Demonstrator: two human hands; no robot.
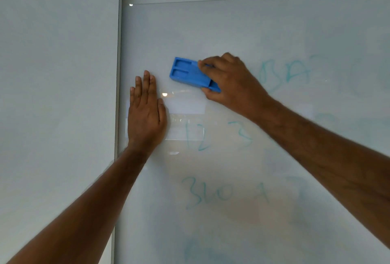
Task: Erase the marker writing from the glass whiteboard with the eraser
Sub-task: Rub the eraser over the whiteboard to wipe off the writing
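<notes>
Now blue eraser [191,74] on whiteboard [232,31], right hand [229,78] fingers [205,63] clamped around it.

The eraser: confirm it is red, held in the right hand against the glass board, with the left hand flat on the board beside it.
Only the colour is wrong. The head view shows the eraser is blue, not red. The right hand does hold it against the glass board, and the left hand lies flat on the board beside it.
</notes>
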